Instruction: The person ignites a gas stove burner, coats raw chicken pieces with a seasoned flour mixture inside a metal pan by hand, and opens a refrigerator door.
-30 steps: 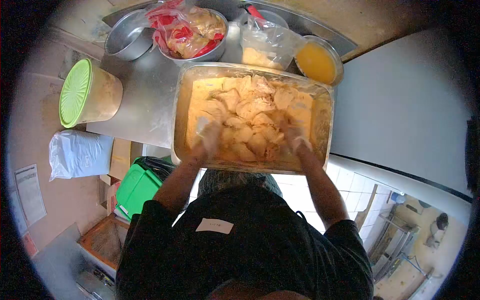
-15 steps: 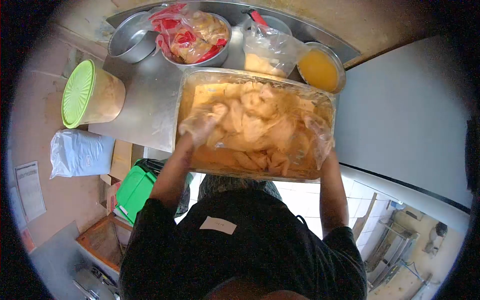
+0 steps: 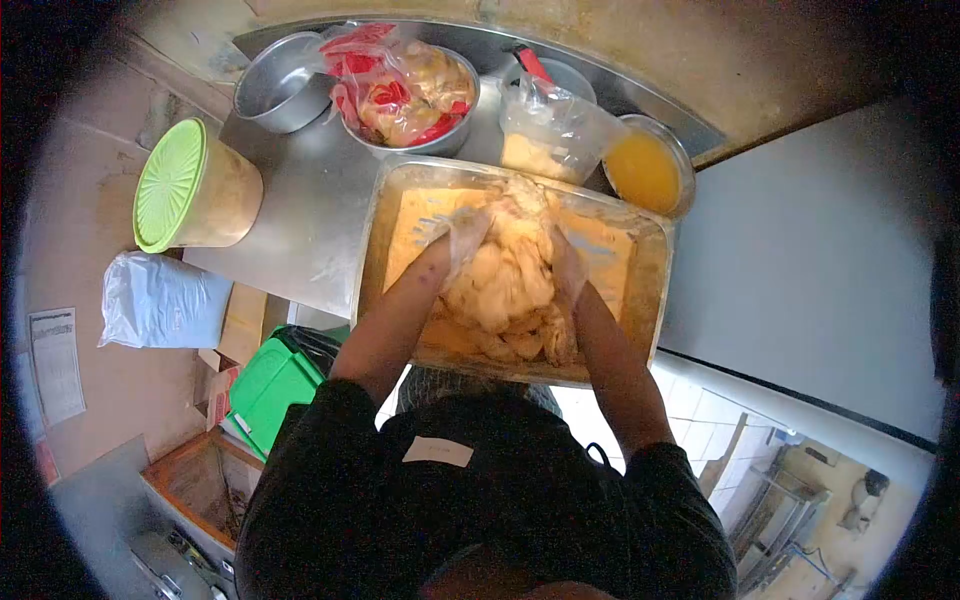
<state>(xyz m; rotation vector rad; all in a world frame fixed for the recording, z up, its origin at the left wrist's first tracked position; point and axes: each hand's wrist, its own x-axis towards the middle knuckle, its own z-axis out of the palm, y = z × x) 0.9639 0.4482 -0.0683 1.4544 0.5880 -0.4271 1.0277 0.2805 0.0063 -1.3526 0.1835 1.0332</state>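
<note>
A large rectangular metal tray (image 3: 650,290) holds a layer of orange-yellow powder and a heap of coated, pale meat pieces (image 3: 500,285) at its middle. My left hand (image 3: 468,238), in a clear plastic glove, presses against the left side of the heap. On the heap's right side is my right hand (image 3: 565,262), also in a clear glove. Both hands are turned inward with the meat between them, and their fingers are blurred or hidden by the pieces. Bare powder with streaks of metal shows on both sides of the heap.
Behind the tray stand an empty round pan (image 3: 285,85), a bowl with bagged meat (image 3: 455,135), a plastic bag of powder (image 3: 545,150) and a bowl of orange liquid (image 3: 645,170). A green-lidded tub (image 3: 225,195) stands left. A pale panel (image 3: 810,270) lies right.
Both hands have moved inward from the tray's sides to the middle. The meat pieces, spread across the tray before, are now gathered in a taller heap between them.
</note>
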